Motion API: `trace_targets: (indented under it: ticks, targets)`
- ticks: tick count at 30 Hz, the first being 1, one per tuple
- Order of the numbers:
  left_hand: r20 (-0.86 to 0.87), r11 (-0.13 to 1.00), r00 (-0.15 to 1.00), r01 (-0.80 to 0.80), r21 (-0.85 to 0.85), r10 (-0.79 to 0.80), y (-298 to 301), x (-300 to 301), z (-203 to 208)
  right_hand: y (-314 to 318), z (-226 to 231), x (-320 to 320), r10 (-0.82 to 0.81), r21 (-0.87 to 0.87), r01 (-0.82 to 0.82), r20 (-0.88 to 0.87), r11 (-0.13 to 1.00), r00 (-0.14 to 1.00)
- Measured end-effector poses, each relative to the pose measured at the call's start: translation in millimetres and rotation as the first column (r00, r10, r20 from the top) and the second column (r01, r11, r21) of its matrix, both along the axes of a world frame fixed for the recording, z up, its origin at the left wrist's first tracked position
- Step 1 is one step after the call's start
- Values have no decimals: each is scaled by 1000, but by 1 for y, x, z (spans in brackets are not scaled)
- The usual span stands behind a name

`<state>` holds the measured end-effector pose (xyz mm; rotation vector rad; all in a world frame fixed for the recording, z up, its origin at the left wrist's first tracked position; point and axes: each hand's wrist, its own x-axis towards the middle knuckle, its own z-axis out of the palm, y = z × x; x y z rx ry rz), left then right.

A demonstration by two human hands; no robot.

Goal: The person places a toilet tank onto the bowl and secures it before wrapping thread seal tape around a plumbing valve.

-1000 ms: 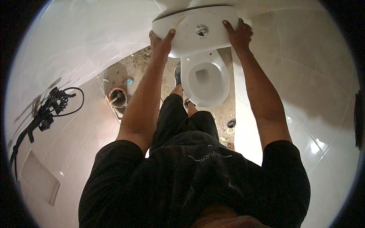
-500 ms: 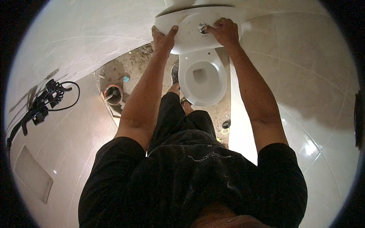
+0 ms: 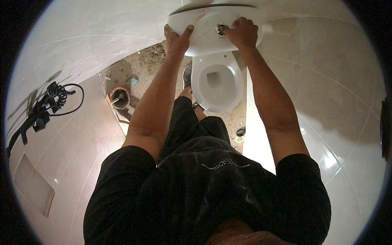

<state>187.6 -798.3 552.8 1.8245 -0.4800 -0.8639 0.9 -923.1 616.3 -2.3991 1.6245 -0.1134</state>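
Note:
A white toilet tank point(image 3: 200, 41) with a smudged top stands behind the toilet bowl point(image 3: 197, 87), which has no seat on it. My left hand point(image 3: 177, 40) grips the tank's left end, thumb on top and fingers over the side, their tips hidden. On the right part of the tank top rests my right hand point(image 3: 243, 34), fingers curled. Its thumb reaches left onto the round chrome flush button point(image 3: 220, 29). Some water shows at the bottom of the bowl.
An orange-rimmed bucket point(image 3: 121, 98) stands on the dirty floor point(image 3: 143, 61) to the left, near a small blue piece point(image 3: 134, 81). Black coiled cable point(image 3: 61, 96) hangs at the far left wall. A yellow ring point(image 3: 239, 139) and a dark round object point(image 3: 241, 132) lie right of my legs.
Both hands stay on the tank. The right thumb remains at the flush button, and the right-hand fingers shift slightly. The whole view has moved a little.

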Motion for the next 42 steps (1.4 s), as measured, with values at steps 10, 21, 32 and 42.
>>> trace_targets:
  ticks: [10, 21, 32, 42]
  targets:
    - [20, 1000, 1000, -14, 12, 14, 1, 3, -6, -27, -8, -14, -85, 397, -15, 235, 918, 968]
    - [129, 999, 992, -3, 34, -1, 1, 1, -2, -10, 10, 6, 30, 132, -18, -95, 991, 995]
    - [76, 997, 995, 68, 20, -70, -2, 4, -1, -33, -8, -14, -19, 394, -22, 99, 919, 995]
    - [159, 994, 982, 91, 56, -98, 1, 3, -2, -9, 4, 3, -64, 166, 74, -60, 983, 996]
